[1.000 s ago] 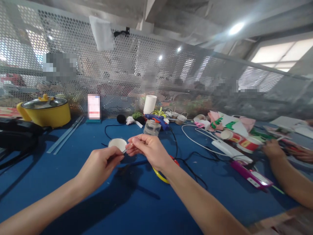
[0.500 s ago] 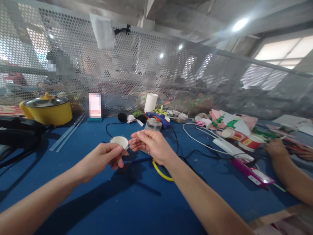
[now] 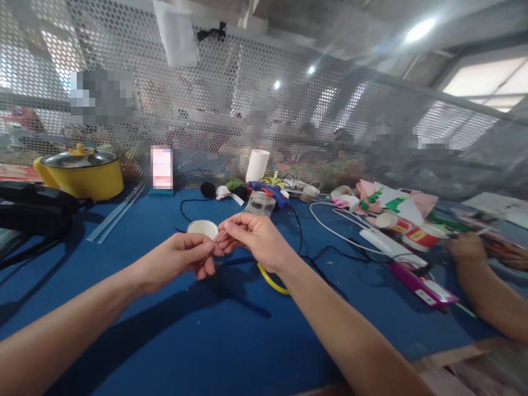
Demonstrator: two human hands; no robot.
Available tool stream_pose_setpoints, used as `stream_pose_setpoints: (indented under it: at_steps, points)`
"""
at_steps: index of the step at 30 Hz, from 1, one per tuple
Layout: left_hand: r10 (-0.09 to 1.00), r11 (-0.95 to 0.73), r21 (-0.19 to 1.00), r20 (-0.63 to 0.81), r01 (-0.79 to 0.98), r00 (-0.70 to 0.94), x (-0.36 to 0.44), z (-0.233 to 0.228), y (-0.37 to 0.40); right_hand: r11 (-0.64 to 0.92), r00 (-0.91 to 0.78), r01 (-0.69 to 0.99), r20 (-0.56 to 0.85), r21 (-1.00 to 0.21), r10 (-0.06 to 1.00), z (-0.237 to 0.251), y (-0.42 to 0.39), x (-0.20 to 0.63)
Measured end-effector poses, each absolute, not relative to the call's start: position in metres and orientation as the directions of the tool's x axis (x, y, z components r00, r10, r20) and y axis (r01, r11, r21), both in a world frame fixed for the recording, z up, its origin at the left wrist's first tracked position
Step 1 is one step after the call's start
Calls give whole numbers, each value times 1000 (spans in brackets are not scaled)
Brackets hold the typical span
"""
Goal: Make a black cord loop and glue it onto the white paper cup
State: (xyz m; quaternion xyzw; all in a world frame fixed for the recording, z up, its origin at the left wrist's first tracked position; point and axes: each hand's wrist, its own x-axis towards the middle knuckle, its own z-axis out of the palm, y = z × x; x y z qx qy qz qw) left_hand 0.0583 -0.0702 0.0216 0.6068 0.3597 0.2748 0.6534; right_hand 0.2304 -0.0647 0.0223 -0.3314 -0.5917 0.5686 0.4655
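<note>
My left hand (image 3: pixel 185 254) and my right hand (image 3: pixel 258 236) meet above the blue table, fingertips nearly touching. Between them runs a thin wire-like strand (image 3: pixel 221 238), pinched by thumb and fingers on each side; its exact kind is too fine to make out. Just behind my left fingers sits a white paper cup or bowl (image 3: pixel 203 227), partly covered by them. A clear jar (image 3: pixel 260 203) stands behind my right hand, with a blue and orange glue gun (image 3: pixel 270 192) at its top. Near my right wrist a yellow curved tube (image 3: pixel 272 281) lies on the table.
On the left are a yellow pot (image 3: pixel 84 175) and two clear strips (image 3: pixel 117 214). A lit phone (image 3: pixel 161 169) faces me. Cables and a purple power strip (image 3: pixel 423 286) lie to the right, near another person's hand (image 3: pixel 466 247). A perforated metal screen (image 3: pixel 223 104) closes the back.
My hands have drawn closer together, and less of the thin strand shows between them. The camera view has tilted slightly downward.
</note>
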Motion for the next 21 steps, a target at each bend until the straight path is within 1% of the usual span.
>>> stream_pose_setpoints:
  at_steps: [3,7,12,17,21]
  points:
    - [735,219,976,-160,-7,659,55,21,-68,115,-362,-174,173,-978,916,23,-64,233]
    - [708,250,968,-176,-10,684,54,20,-68,106,-390,-183,171,-977,905,23,-64,233]
    - [716,218,976,-174,21,676,57,21,-70,114,-407,-180,180,-977,896,24,-65,233]
    - [721,133,985,-172,110,672,56,24,-71,129,-414,-138,175,-982,893,28,-67,234]
    - [694,64,980,-179,188,697,57,22,-71,146,-354,-122,181,-982,918,30,-67,235]
